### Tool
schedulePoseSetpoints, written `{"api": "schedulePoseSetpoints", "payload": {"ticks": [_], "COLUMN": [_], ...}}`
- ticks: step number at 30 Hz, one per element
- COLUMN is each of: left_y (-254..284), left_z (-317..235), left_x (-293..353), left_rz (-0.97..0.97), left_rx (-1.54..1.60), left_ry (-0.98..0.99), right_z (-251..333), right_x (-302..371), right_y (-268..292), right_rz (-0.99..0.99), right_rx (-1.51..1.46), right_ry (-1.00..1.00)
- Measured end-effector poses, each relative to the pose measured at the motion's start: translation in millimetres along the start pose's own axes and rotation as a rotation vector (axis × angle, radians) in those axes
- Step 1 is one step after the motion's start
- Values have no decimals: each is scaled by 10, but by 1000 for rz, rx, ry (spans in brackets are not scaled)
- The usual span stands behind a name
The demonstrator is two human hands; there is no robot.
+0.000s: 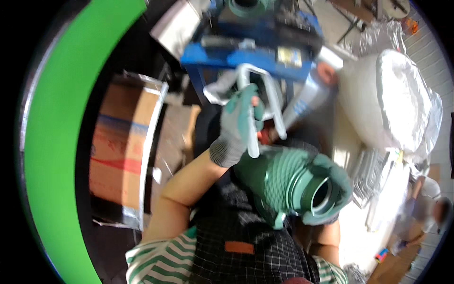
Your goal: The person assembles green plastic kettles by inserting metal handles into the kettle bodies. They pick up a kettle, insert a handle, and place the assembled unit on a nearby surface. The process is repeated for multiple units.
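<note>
My left hand (239, 118), in a grey and green work glove, is closed around one arm of a pale grey U-shaped handle (275, 106). The handle is raised, its two arms pointing down toward me. Below it, tilted across my lap, lies a green jug-shaped body (276, 182) with a diamond-patterned surface and a round open neck facing right. My right hand (339, 189), gloved in similar green, wraps around the neck end of that body from the right. Its fingertips blend with the green part and are partly blurred.
A blue workbench (227, 57) stands ahead, bearing another green part (246, 5). Cardboard boxes (116, 156) are at left, beside a bright green curved band (52, 142). Large white plastic-wrapped bundles (373, 99) fill the right. Another person (425, 203) works far right.
</note>
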State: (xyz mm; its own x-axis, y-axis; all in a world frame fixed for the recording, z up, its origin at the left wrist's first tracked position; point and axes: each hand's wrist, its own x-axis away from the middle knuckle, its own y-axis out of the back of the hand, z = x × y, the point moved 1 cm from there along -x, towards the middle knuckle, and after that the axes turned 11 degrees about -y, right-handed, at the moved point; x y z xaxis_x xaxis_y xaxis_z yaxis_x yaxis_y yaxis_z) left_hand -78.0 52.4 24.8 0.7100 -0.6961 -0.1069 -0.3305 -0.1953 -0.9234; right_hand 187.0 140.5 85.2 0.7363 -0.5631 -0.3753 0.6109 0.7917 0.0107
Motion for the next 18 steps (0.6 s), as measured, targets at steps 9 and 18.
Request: {"api": "schedulePoseSetpoints", "payload": {"ticks": [9,18], "left_y": [277,-319], "left_z": [623,212], "left_x": [346,786], "left_rz": [210,511], "left_rx": [830,-1264], "left_ry": [542,-451], "right_z": [-108,82], "right_x": [181,335], "right_y": [-31,20], "right_rz": [-98,195], "right_rx": [58,283], "right_ry": [104,-146]}}
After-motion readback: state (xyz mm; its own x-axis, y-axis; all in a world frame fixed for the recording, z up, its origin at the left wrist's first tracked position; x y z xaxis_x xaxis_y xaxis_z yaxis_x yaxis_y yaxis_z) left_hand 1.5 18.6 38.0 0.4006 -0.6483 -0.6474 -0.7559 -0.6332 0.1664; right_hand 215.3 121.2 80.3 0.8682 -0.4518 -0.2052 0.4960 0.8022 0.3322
